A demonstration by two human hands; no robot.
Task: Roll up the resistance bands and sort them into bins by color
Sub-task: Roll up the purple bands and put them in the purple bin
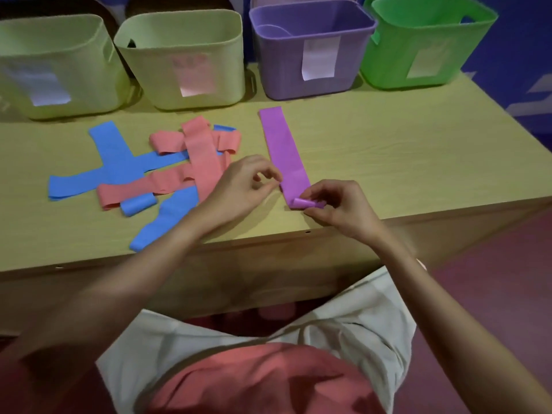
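A purple resistance band [282,147] lies flat on the wooden table [403,156], running away from me. Its near end is curled into a small roll [302,202]. My right hand [337,209] pinches that roll between thumb and fingers. My left hand [243,182] sits just left of the band, its fingertips pinched together at the band's left edge. To the left lies a loose pile of pink bands [197,156] and blue bands [116,162], overlapping each other. One small blue roll [138,204] rests near the pile's front.
Four bins line the table's far edge: two pale green ones [56,64] [185,55], a purple one [310,52] and a bright green one [424,43], each with a paper label. The table's front edge runs just below my hands.
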